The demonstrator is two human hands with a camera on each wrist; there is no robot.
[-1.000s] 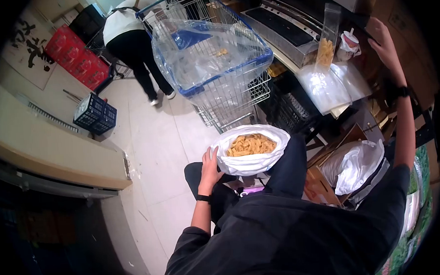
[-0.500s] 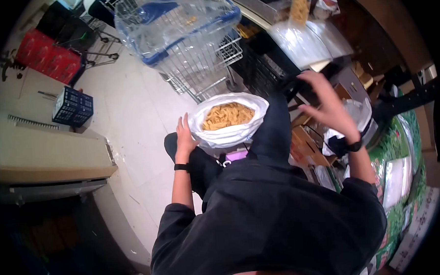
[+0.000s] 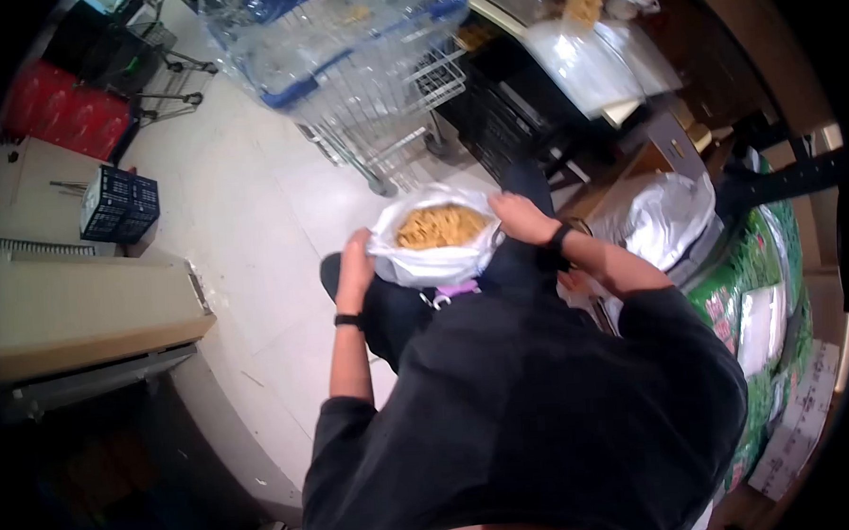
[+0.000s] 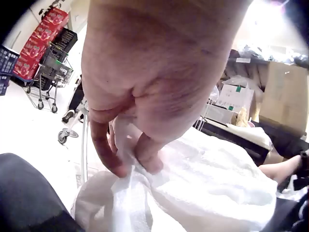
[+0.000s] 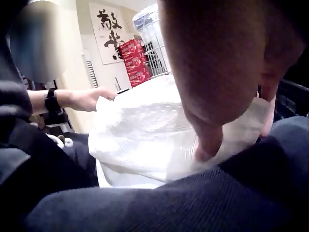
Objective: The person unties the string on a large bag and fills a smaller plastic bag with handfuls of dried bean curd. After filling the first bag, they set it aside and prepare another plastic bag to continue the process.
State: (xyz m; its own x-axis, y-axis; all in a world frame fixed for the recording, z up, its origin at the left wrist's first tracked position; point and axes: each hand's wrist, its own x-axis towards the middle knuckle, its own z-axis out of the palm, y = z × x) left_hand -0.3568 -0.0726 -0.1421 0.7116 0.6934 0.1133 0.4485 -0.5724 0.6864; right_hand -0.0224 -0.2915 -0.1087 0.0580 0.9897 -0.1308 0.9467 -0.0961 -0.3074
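A white woven sack [image 3: 429, 268] stands between the person's knees, its mouth spread wide. Yellow-brown, strip-like dry pieces [image 3: 439, 226] fill it close to the rim. On the left side, my left hand [image 3: 353, 265] pinches the sack's edge; in the left wrist view the thumb [image 4: 150, 159] and fingers close on the white cloth. My right hand [image 3: 525, 219] grips the opposite edge, and in the right wrist view its thumb [image 5: 210, 144] lies against the sack's outside.
Ahead stands a shopping cart [image 3: 380, 106] lined with clear plastic. At the right, a table bears clear plastic bags [image 3: 582, 69] and a bag of similar pieces [image 3: 583, 0]. Another white sack [image 3: 664, 221] and green packages [image 3: 752, 279] lie nearer. A blue crate [image 3: 119, 204] sits left.
My right hand has come down from above the table at the right to the sack's right rim and taken hold of it. My left hand stays at the left rim. The view has tilted downward.
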